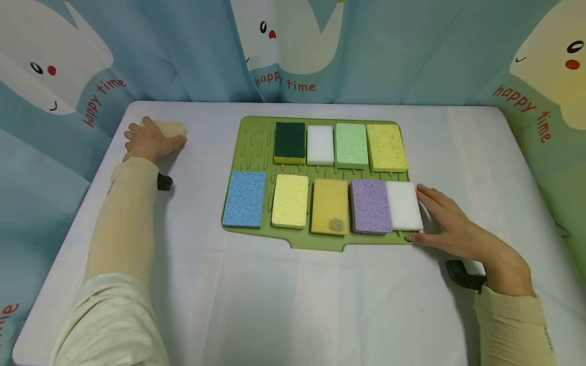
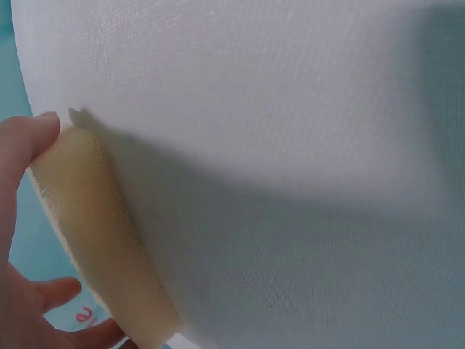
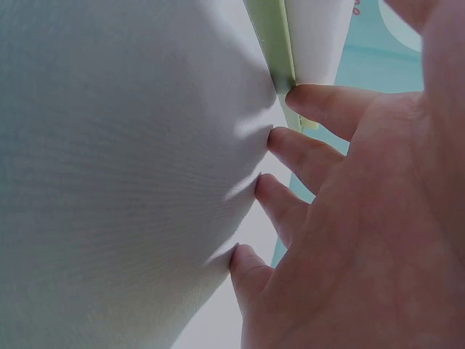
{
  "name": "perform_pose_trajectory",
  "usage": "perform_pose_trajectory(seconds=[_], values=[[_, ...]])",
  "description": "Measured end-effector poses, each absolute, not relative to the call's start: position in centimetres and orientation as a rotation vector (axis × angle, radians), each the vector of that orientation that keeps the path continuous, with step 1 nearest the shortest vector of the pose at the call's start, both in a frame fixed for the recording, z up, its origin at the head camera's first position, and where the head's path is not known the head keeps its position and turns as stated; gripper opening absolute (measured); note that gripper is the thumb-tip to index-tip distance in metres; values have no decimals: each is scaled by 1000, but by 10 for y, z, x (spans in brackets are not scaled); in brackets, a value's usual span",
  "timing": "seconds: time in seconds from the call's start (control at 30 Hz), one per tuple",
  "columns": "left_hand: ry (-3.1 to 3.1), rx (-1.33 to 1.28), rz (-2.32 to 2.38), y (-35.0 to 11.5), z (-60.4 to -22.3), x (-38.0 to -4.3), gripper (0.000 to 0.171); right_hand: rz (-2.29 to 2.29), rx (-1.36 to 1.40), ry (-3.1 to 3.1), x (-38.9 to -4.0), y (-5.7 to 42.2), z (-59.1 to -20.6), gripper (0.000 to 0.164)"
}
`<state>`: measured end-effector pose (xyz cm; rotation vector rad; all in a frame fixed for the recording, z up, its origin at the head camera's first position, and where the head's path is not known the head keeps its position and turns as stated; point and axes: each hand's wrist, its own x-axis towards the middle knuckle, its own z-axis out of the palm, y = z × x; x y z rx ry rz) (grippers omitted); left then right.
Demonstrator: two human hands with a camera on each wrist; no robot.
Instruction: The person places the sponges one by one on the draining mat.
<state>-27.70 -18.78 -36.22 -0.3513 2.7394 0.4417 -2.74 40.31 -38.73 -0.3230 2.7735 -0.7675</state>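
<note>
At the far left of the table my left hand point(image 1: 148, 142) spreads over a pale beige sponge point(image 1: 170, 127). In the left wrist view the thumb point(image 2: 45, 134) lies at one end of that sponge point(image 2: 94, 225), and the other fingers reach along its far side. My right hand point(image 1: 458, 229) is spread beside a white sponge point(image 1: 404, 206) at the right end of the front row. Its index fingertip is close to the sponge's far corner, its thumb by the near one. In the right wrist view several fingertips of the right hand point(image 3: 363, 218) rest on the white tablecloth.
A green mat point(image 1: 252, 142) lies mid-table, bearing two rows of sponges. The back row has dark green point(image 1: 290, 141), white point(image 1: 320, 145), mint point(image 1: 351, 146) and yellow point(image 1: 387, 147) ones. In front lie blue point(image 1: 244, 198), pale yellow point(image 1: 290, 201), tan point(image 1: 329, 203) and purple point(image 1: 370, 206) ones.
</note>
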Motion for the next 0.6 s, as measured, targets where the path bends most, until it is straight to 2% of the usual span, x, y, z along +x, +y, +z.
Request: perform_pose_trajectory(seconds=[0.23,0.6], values=[[2773,-361,440,-191,-364,-279,108,-770,-317,2767,-27,403,-386,108],[2867,-228,411,-184,-360,-282,106,-781,-329,2770,-27,402,-385,108]])
